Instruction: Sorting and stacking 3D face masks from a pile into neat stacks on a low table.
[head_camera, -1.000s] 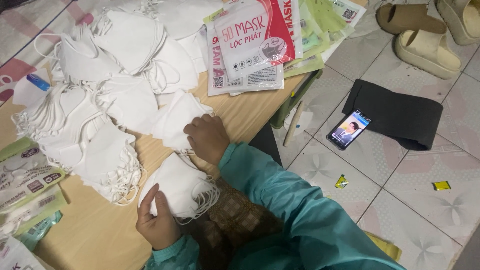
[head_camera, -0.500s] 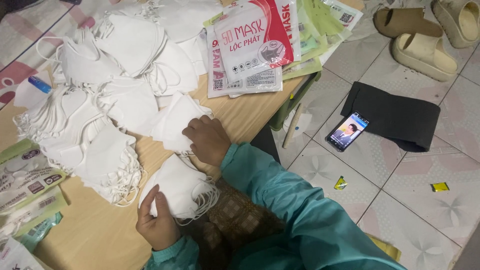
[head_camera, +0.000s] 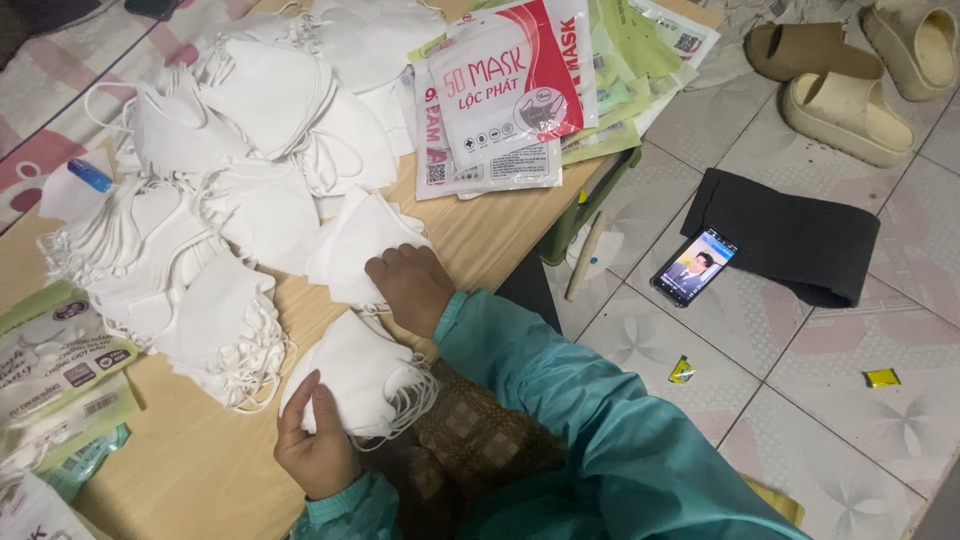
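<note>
Head view, single frame.

Item 1: left hand (head_camera: 318, 445), lower centre of the frame, fingers closed lightly on the near edge of a small stack of white masks (head_camera: 360, 375) at the front of the wooden desk (head_camera: 480, 235).

Item 2: right hand (head_camera: 410, 288), centre, knuckles up, pressing down on a single folded mask (head_camera: 360, 240) just above that stack; whether its fingers pinch the mask cannot be told.

Item 3: loose mask heap (head_camera: 220, 190), upper left, touching the folded mask.

Item 4: printed mask packets (head_camera: 510, 90), upper centre, overlapping.

Item 5: phone (head_camera: 694, 266) and black cloth (head_camera: 800, 235) on the tiled floor at right; sandals (head_camera: 850, 90) upper right.

Handling note: the stack would likely stay neat if the left hand keeps its edges squared while the right slides one mask over flat, ear loops tucked.

Obscured: right fingertips hidden under the hand; packets at lower left cut off by the frame; the count in the stack is not readable.
</note>
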